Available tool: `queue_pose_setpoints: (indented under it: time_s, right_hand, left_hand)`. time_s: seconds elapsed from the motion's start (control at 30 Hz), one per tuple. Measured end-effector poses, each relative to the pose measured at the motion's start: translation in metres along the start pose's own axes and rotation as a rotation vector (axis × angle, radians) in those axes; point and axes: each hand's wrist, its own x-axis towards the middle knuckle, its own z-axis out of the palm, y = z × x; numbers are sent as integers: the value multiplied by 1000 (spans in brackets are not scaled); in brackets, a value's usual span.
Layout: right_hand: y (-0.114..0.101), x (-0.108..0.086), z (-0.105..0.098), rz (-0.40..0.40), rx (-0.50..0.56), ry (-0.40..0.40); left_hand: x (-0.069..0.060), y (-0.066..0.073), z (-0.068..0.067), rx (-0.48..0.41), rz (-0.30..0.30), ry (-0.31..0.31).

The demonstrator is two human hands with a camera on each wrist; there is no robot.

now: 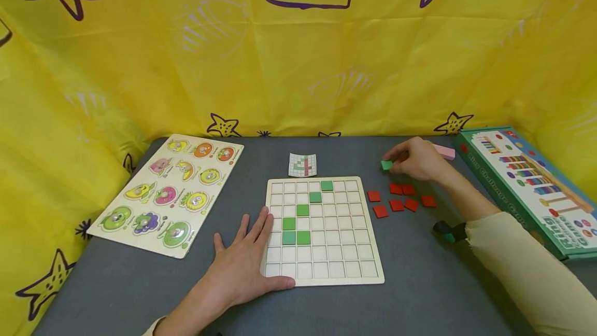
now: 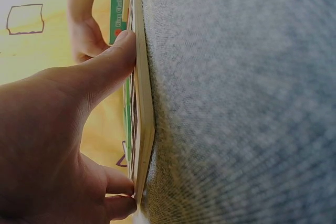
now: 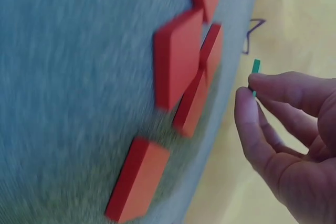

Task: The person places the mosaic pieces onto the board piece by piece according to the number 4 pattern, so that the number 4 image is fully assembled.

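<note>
Between thumb and fingertips my right hand (image 1: 415, 161) pinches a small green square tile (image 1: 386, 165), above the far right of the table. In the right wrist view that tile (image 3: 256, 66) appears edge-on at the fingertips. My left hand (image 1: 240, 268), fingers spread, rests at the left side of a pale wooden grid board (image 1: 342, 268). Its thumb (image 2: 118, 51) lies on the board's near edge. Several green tiles (image 1: 303, 237) sit in the board's cells, stepping up to the right. Several loose red tiles (image 1: 380, 211) lie right of the board.
A small pattern card (image 1: 302, 165) lies behind the board. To the left is a fruit puzzle board (image 1: 165, 196). A green game box (image 1: 527, 191) stands at the right, with a pink block (image 1: 444, 152) beside it. A yellow curtain (image 1: 298, 66) hangs behind the table.
</note>
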Motion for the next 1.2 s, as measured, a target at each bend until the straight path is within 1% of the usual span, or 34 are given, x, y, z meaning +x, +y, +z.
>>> queue_pose_setpoints:
  time_s: [0.27, 0.4, 0.53, 0.77, 0.9, 1.03, 1.2]
  right_hand:
    - [-21, -12, 8, 9, 40, 0]
    - [-32, -17, 13, 31, 54, -5]
    - [-43, -22, 17, 40, 77, -25]
    - [-59, -30, 24, 21, 114, -59]
    - [-68, -32, 30, 9, 144, -92]
    - [-77, -34, 36, 0, 185, -131]
    - [-85, -38, 45, -18, 252, -157]
  left_hand:
    - [-1, 0, -1, 0, 0, -2]
    - [0, 0, -1, -3, 0, -3]
    - [0, 0, -1, -7, 0, -3]
    - [0, 0, -1, -13, 1, -5]
    - [0, 0, -1, -12, -3, -9]
    - [0, 0, -1, -12, -5, -9]
    - [0, 1, -1, -12, -5, -3]
